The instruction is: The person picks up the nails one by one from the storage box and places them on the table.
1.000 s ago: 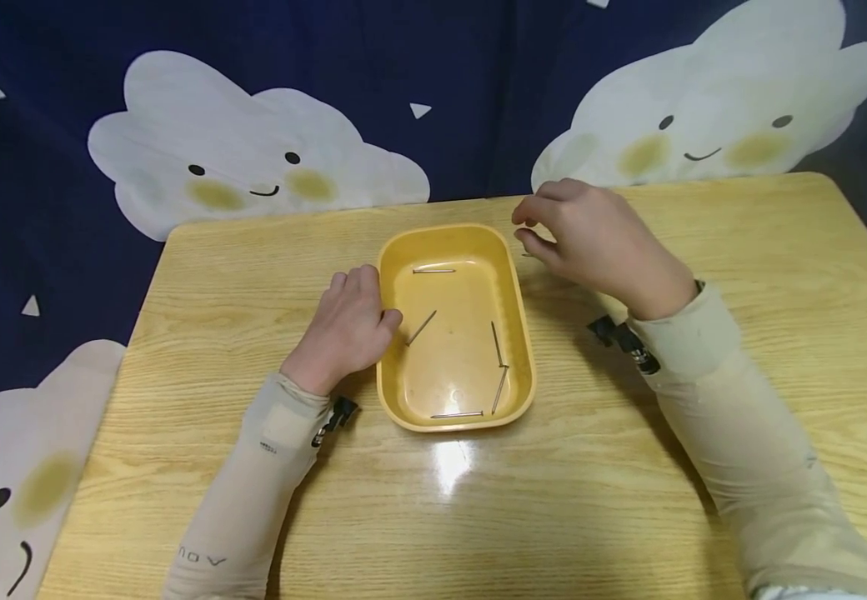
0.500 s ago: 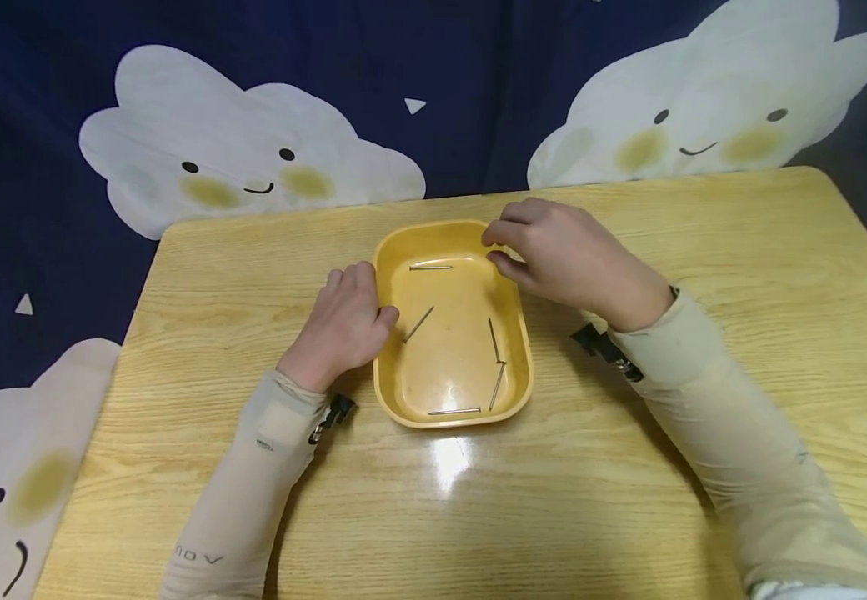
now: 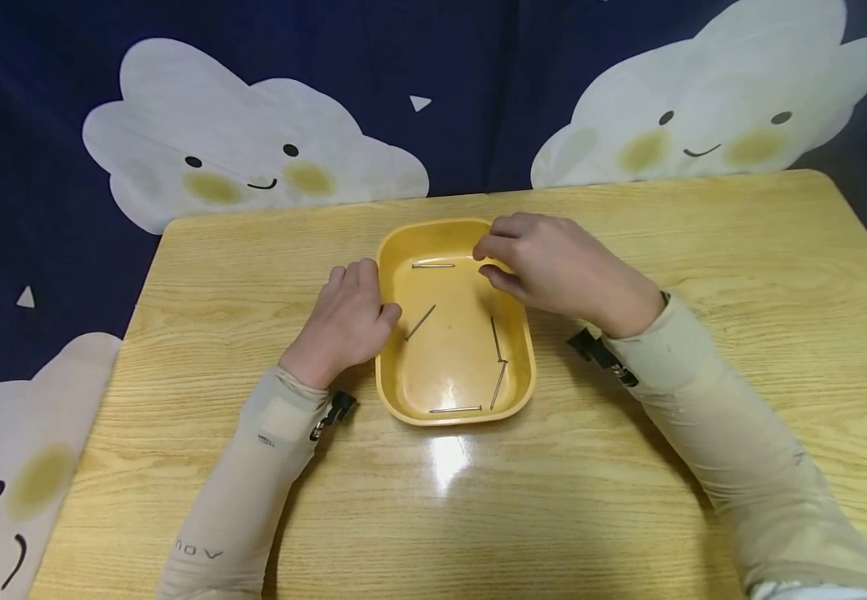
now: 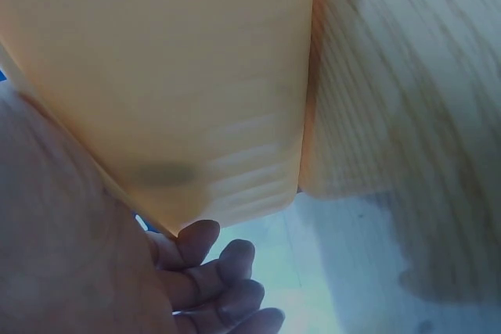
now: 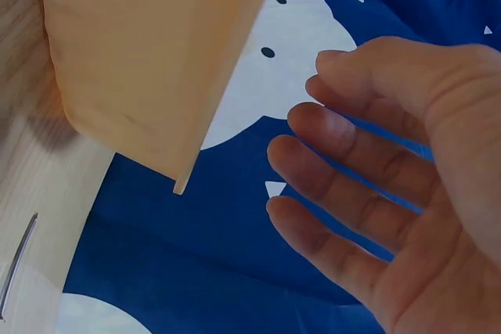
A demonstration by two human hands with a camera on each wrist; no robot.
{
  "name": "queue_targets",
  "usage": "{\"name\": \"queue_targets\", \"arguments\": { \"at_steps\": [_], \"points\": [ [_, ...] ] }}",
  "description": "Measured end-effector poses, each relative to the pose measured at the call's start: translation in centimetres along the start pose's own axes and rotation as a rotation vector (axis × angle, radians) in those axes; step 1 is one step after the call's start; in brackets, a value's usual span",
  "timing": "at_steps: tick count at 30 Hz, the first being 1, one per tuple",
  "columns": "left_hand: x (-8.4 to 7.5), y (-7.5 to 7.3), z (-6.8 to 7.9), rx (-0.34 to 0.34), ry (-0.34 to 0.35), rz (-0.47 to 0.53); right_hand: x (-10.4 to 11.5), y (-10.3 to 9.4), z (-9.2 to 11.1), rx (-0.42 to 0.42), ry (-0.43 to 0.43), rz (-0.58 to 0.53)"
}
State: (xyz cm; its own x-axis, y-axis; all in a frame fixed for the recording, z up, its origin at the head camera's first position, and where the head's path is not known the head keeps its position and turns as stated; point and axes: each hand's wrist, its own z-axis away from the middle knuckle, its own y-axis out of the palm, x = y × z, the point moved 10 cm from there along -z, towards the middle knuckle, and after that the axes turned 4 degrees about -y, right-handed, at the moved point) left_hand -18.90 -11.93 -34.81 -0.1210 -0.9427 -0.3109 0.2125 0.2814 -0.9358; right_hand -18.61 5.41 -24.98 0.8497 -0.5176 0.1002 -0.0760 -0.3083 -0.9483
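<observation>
A yellow plastic tray (image 3: 456, 333) stands on the wooden table, with several thin steel nails, such as the slanted nail (image 3: 420, 322), scattered over its floor. My left hand (image 3: 347, 321) holds the tray's left rim, thumb over the edge; in the left wrist view its fingers curl at the rim's end, outside the wall. Over the tray's back right corner hovers my right hand (image 3: 549, 262), thumb and index finger apart. Its relaxed fingers (image 5: 301, 170) hold nothing visible in the right wrist view. On the table beside the tray, that view also shows another nail (image 5: 17, 267).
The wooden table (image 3: 591, 492) extends around the tray on all sides. Behind its far edge hangs a dark blue cloth (image 3: 471, 100) printed with white clouds. Small black cameras are strapped to both sleeved wrists.
My right hand has moved left and slightly nearer, from beside the tray to over its back right corner. A thin tip seen under it at first no longer shows. My left hand stays put.
</observation>
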Motion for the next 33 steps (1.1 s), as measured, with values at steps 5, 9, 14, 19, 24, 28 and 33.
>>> {"name": "queue_targets", "arguments": {
  "at_steps": [5,9,14,19,24,28,33],
  "points": [
    [0.0,0.0,0.0,-0.005,0.002,-0.007,0.2,0.5,-0.2,0.007,-0.014,-0.005],
    [0.0,-0.1,-0.1,-0.012,0.007,-0.017,0.4,1.0,-0.3,0.019,-0.028,-0.003],
    [0.0,-0.1,-0.2,-0.012,0.000,-0.007,0.7,1.4,-0.4,0.040,-0.037,-0.002],
    [-0.1,-0.2,-0.2,-0.007,0.000,-0.006,0.8,1.5,-0.4,0.054,-0.037,0.007],
    [-0.2,-0.2,-0.1,-0.009,0.003,-0.016,0.8,1.8,-0.3,0.065,-0.034,0.008],
    [-0.2,-0.2,0.0,-0.013,0.003,-0.028,1.1,2.1,-0.4,0.065,-0.045,0.006],
    [-0.2,-0.2,0.1,-0.023,0.008,-0.026,1.7,2.4,-0.5,0.070,-0.065,-0.003]
  ]
}}
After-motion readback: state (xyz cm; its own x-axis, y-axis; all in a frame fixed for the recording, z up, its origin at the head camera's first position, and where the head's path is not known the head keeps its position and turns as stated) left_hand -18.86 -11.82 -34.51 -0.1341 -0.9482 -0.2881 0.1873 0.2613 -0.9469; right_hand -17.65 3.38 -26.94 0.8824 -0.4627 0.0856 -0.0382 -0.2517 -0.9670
